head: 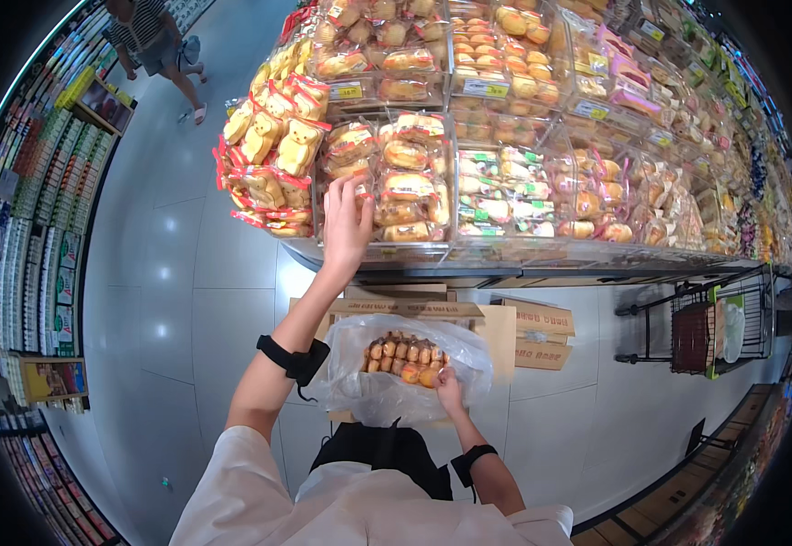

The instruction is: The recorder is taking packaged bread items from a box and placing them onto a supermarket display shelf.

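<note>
My left hand (pixel 349 222) reaches over the front of a clear bin, its fingers spread a little over packaged bread rolls (pixel 351 153). I see nothing held in it. Below the display, an open cardboard carton (pixel 498 334) is lined with a clear plastic bag (pixel 348 368). Rows of small packaged breads (pixel 396 351) lie inside the bag. My right hand (pixel 448 391) is down at the carton, fingers curled on the edge of a packaged bread (pixel 423 375) of a more golden colour. The fingertips are partly hidden.
Bear-shaped packaged breads (pixel 276 140) bulge from the display's left end. Tiered clear bins (pixel 505 242) run to the right. Behind the carton lies a second cardboard box (pixel 542 334). A shopping cart (pixel 723 331) stands right. A person (pixel 153 41) walks in the left aisle beside stocked shelves (pixel 54 184).
</note>
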Motion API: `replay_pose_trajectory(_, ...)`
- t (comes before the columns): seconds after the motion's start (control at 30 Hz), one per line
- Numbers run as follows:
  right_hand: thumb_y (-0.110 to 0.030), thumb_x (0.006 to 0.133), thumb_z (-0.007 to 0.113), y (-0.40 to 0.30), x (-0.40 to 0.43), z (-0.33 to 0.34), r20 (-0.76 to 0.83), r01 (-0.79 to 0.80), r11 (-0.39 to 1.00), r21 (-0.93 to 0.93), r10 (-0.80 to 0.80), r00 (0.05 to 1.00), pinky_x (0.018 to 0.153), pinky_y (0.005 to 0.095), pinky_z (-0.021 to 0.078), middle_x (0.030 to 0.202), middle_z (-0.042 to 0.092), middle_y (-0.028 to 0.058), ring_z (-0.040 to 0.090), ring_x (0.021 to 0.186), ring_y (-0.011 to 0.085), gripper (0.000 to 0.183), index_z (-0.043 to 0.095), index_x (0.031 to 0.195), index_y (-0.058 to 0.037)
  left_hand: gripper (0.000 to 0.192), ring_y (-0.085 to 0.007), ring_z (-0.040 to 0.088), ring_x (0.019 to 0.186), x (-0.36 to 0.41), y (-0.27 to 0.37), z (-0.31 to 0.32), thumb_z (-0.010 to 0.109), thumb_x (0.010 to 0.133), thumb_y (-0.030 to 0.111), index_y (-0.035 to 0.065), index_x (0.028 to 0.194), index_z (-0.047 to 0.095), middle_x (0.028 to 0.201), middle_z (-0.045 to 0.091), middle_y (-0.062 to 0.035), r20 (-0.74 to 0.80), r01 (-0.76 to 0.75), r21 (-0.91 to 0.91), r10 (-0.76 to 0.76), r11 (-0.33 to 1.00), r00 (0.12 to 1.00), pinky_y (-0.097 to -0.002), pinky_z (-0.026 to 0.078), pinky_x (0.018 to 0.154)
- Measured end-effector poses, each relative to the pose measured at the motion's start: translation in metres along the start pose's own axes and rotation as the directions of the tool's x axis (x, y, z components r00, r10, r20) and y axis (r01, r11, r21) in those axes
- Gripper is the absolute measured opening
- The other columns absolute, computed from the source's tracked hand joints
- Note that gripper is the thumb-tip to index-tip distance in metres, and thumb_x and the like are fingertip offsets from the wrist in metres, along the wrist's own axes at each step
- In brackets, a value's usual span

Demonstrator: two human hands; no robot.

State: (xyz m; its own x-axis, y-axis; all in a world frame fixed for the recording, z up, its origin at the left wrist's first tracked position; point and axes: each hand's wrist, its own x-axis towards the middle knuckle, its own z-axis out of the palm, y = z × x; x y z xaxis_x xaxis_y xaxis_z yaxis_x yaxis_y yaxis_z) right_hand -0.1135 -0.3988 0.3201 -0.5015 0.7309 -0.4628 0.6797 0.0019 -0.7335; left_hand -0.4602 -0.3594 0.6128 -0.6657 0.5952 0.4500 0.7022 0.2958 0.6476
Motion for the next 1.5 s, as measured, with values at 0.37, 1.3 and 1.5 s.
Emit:
replay_pose_trajectory(0.37,-0.015,0.081,0.059,-0.329,0.037,-0.132,0.178,0.505,0.862,-0.055,-0.489,0.854,0.067,0.0329,0.0486,0.082,0.061,0.0143,0.061,0.075,0.0276,0.019,0.057,0.093,0.0002,0.047,-0.032,0.043,0.102,0.025,-0.038,0.011,0.05,0.087,0.018,0.0051,0.128,0.032,0.111,0.044,-0.0188,-0.05,0.233,0.001,-0.233,0.972,0.971,-0.0388,0.035,0.088)
replay_pose_trajectory(1.3,-0.024,0.059,0.068,-0.501,0.198,-0.088,0.349,0.717,-0.053,-0.695,-0.897,0.273,0.104,0.0431,0.0232,0.072,0.05,0.0118,0.05,0.082,0.0271,0.046,0.051,0.096,-0.0017,0.054,-0.0299,0.038,0.112,0.029,-0.029,0.021,0.048,0.088,0.021,0.0034,0.134,0.025,0.121,0.042,-0.0179,-0.04,0.372,0.117,-0.37,0.921,0.928,-0.0406,0.026,0.095)
replay_pose_trajectory(1.5,-0.016,0.059,0.068,-0.505,0.185,-0.098,0.347,0.815,-0.063,-0.576,-0.922,0.174,0.102,0.0414,0.0266,0.082,0.049,0.0139,0.049,0.092,0.0281,0.037,0.048,0.087,-0.002,0.054,-0.0303,0.037,0.114,0.026,-0.026,0.015,0.045,0.089,0.025,0.0029,0.134,0.024,0.124,0.04,-0.019,0.01,0.385,0.075,-0.386,0.92,0.922,-0.0407,0.024,0.097)
